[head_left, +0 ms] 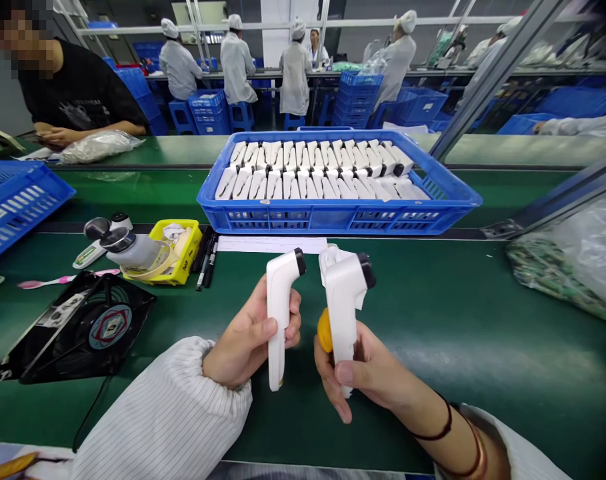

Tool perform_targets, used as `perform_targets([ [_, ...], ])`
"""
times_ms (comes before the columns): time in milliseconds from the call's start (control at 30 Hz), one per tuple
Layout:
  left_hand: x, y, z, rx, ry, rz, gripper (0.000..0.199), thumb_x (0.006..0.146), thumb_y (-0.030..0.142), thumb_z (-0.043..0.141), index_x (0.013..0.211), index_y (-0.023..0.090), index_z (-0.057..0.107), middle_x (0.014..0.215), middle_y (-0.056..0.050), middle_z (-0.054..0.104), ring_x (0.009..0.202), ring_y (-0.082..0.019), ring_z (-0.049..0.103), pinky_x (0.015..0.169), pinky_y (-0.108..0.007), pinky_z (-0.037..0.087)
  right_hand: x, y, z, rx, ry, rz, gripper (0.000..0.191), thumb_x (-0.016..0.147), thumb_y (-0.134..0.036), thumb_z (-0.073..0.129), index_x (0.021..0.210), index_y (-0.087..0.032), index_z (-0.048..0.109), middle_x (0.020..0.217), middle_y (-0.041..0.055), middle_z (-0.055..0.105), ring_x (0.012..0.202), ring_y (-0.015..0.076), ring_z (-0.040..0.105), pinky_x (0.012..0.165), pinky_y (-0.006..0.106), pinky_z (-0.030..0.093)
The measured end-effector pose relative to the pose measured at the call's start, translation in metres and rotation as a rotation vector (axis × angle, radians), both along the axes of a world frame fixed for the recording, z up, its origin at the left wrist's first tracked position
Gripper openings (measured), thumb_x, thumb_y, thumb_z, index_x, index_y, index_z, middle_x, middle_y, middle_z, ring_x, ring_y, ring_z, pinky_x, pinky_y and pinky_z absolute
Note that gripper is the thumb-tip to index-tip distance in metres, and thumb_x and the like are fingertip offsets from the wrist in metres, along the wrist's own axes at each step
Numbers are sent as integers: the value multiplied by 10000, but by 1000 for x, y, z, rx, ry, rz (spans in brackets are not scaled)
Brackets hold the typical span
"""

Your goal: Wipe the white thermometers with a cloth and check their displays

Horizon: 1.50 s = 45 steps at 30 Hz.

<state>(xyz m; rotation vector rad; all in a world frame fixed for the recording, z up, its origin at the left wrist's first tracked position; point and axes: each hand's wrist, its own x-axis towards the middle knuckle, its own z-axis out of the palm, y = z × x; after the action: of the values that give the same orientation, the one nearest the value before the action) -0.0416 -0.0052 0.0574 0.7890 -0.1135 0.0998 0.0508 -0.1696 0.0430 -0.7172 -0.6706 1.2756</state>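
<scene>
Fingers of my left hand [255,333] are wrapped round a white handheld thermometer-like device [279,300] with a black tip, held upright. Just to its right, my right hand [365,370] grips a second white device [341,307], its black tip pointing up and right. A yellow piece [325,330] is at the left side of that device, by my right fingers. Some crumpled white material [333,256] shows behind its head. The two devices are apart, above the green work surface [433,333].
A blue crate [333,219] holds rows of similar white devices. On the left are a yellow basket [187,257], a metal-topped bottle [137,250], pens [207,260] and a black fan [110,327]. A bag of green boards [553,273] lies right. Several people are beyond.
</scene>
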Motion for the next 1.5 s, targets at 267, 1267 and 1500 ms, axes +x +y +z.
perform_targets([
  [267,-1,-1,4,17,62,20,269,871,296,658,1120,219,592,954,-22,477,703,-80,460,630,-186,436,-1,2,-1,3,10,-48,328,866,-417,716,898,-160,515,620,-21,598,428,79,558,423,143,422],
  [1267,6,-13,-14,-178,578,89,309,763,244,787,995,137,614,957,-107,698,903,-237,689,817,-316,555,6,1,-7,106,-1396,-460,411,1013,-286,469,1412,-212,404,1365,140,538,1295,234,481,1117,425,395],
  [1500,-1,-15,-13,-85,581,123,472,753,209,800,1136,184,526,965,-74,716,886,-186,699,785,-253,565,-1,9,-11,269,-1951,-687,249,944,-37,436,1064,-180,601,984,99,663,1043,251,592,1097,578,363],
])
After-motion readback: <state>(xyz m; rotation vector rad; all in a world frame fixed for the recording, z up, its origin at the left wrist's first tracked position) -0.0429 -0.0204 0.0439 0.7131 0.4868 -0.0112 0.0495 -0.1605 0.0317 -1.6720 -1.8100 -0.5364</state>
